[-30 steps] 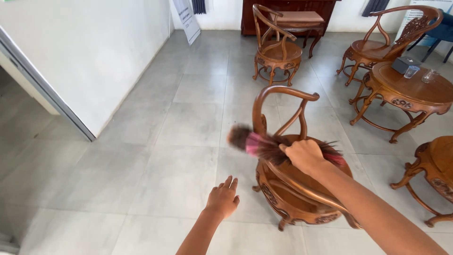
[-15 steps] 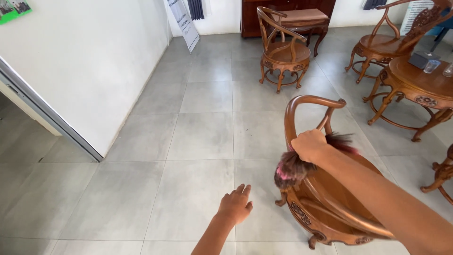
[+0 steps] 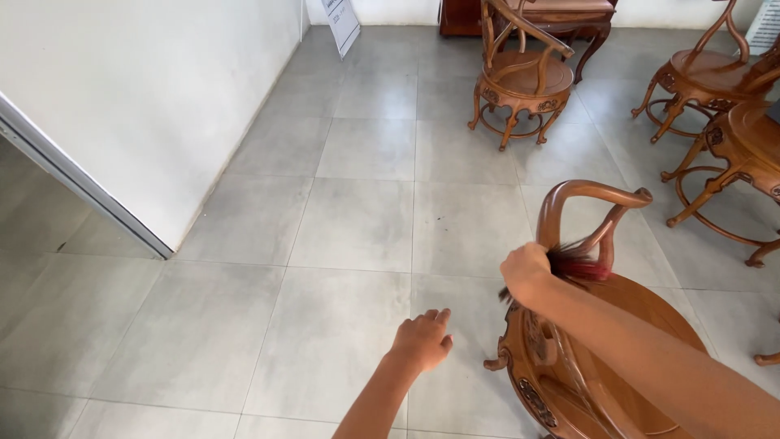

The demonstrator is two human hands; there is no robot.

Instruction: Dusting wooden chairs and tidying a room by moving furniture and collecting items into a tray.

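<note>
Right hand: the right hand [image 3: 526, 272] is clenched around the handle of one feather duster [image 3: 578, 265], at the near side of the closest chair's backrest
Duster: one, with dark and pink-red feathers; the feathers lie against the curved backrest, just above the seat, and a few dark tips stick out below the fist
Left hand: the left hand [image 3: 422, 340] hangs over the floor with nothing in it, fingers loosely curled, just left of the closest chair and not touching it
Nearest chair: one round wooden chair [image 3: 601, 349] with carved sides and a looped backrest, at the lower right; the right forearm crosses over its seat
Other chairs: two more of the same kind, one chair in the middle distance [image 3: 520, 77] and one chair at the upper right [image 3: 703, 69], so three chairs counted in all
Table: one round wooden table [image 3: 751, 146] at the right edge, partly cut off by the frame, close to the upper-right chair
Extra leg: one wooden leg [image 3: 768, 358] shows at the right edge; what it belongs to cannot be told
Floor: large grey tiles [image 3: 357, 219] throughout
Wall: one white wall [image 3: 146, 89] on the left, with a grey strip along its near edge
Sign: one white board [image 3: 343, 20] leans at the far end of that wall
</note>
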